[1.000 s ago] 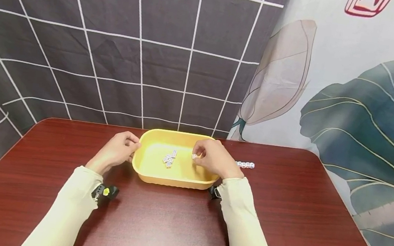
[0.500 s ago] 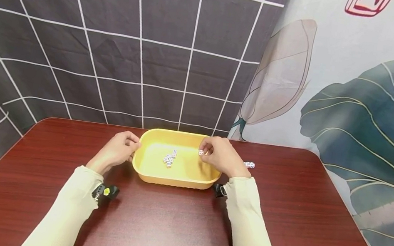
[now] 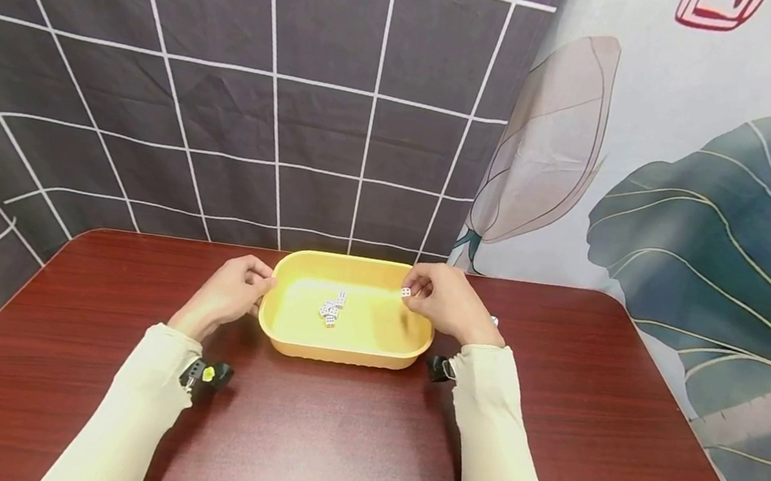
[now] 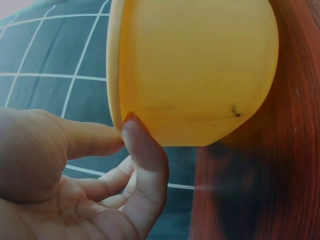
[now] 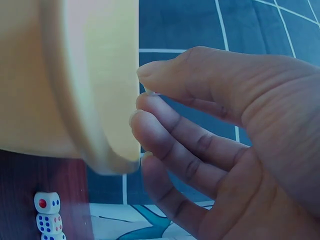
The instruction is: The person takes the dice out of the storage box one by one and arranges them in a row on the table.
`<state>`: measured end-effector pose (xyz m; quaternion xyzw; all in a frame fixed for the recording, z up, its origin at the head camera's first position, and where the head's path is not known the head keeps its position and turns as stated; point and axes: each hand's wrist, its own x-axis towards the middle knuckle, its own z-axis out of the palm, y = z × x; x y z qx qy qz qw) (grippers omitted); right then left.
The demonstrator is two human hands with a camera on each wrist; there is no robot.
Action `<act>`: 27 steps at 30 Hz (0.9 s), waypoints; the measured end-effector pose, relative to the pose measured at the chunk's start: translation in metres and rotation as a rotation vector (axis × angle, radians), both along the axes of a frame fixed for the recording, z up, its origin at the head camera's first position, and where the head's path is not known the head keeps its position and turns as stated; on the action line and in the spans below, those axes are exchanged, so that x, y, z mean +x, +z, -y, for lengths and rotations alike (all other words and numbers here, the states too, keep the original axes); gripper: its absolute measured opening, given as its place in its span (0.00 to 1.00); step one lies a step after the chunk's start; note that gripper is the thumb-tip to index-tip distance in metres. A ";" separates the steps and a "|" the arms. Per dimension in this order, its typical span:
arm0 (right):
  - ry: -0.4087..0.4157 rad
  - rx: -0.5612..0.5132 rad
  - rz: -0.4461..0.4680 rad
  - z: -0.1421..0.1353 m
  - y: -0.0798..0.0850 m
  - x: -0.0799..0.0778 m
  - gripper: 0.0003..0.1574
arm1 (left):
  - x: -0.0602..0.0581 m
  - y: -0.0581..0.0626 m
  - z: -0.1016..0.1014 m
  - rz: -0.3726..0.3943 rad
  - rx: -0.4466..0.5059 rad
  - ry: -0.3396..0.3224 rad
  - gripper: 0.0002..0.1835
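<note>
Right grip point(image 3: 449, 299) sits further right than in the earlier frame, pinching one die point(image 3: 406, 293) at the right end of the single yellow tub point(image 3: 340, 356). Left grip point(image 3: 231, 289), unmoved, pinches the left rim, presumably to steady it. Inside lies one dice cluster point(image 3: 331, 308) (overlapping; count unclear). Right of the tub, on the desk point(image 3: 329, 430): three visible dice point(image 5: 49, 220), likely lined up for order.

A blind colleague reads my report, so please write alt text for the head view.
A person's right grip pinches a white die at the right end of a yellow tub, while the left grip holds the left end. More dice lie inside; the tub stands on a brown table.
</note>
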<state>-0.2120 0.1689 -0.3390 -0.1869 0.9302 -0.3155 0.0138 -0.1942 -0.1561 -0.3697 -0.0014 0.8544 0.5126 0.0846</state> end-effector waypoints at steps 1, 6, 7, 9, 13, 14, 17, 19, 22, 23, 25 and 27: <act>-0.001 -0.004 0.004 -0.001 0.000 0.000 0.06 | 0.000 0.000 0.000 0.003 0.000 0.001 0.13; -0.001 -0.027 0.025 -0.007 0.002 0.001 0.04 | 0.002 0.001 -0.001 0.008 0.006 0.000 0.13; -0.005 -0.032 0.029 -0.008 0.002 0.001 0.04 | 0.002 0.001 -0.001 0.009 0.007 0.002 0.13; -0.013 -0.042 0.040 -0.011 0.003 0.000 0.03 | 0.002 0.002 -0.001 0.007 0.011 0.002 0.13; -0.035 -0.044 0.047 -0.015 0.003 0.000 0.03 | 0.002 0.002 -0.001 0.010 0.016 0.000 0.13; -0.037 -0.043 0.046 -0.016 0.003 0.000 0.03 | 0.002 0.002 -0.002 0.011 0.016 0.000 0.13; -0.045 -0.033 0.040 -0.019 0.002 -0.001 0.02 | 0.003 0.002 -0.002 0.012 0.013 -0.001 0.13; -0.046 -0.027 0.036 -0.020 0.003 -0.001 0.03 | 0.003 0.002 -0.002 0.013 0.012 0.000 0.13; -0.049 -0.022 0.031 -0.022 0.003 -0.001 0.03 | 0.004 0.003 -0.001 0.014 0.010 0.000 0.13; -0.053 -0.021 0.030 -0.023 0.003 -0.001 0.03 | 0.004 0.003 -0.001 0.014 0.009 -0.001 0.13; -0.066 -0.020 0.031 -0.024 0.003 -0.001 0.03 | 0.003 0.003 -0.001 0.012 0.010 -0.001 0.13; -0.076 -0.018 0.033 -0.026 0.003 -0.001 0.04 | 0.003 0.002 -0.001 0.010 0.010 0.000 0.13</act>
